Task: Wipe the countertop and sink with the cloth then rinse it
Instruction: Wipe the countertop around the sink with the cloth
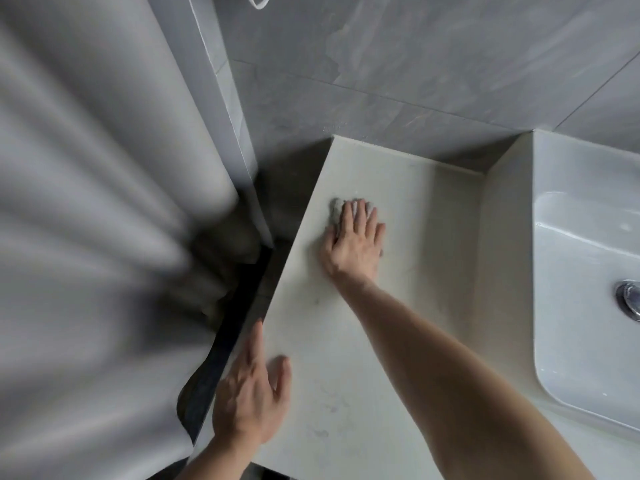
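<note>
No writing or brand showed anywhere in the head view. You had two hands on the desk [346, 375], well apart from each other. Your right hand [353, 244] lay flat with fingers spread, pressing one cloth [335, 211] against the far left part of the desk; it was not closed around it. Most of the cloth was hidden under your palm and fingers, so only a grey crumpled bit showed past your fingertips, and its full size could not be made out. Your left hand [251, 393] rested open on the near left edge of the desk, thumb on top, clamping nothing. One white sink [581, 258] sat at the right, cut off by the frame, with one metal drain [628, 303] partly out of view. A curtain [104, 220] hung blurred at the left. Grey wall tiles [415, 57] rose at the far side.
</note>
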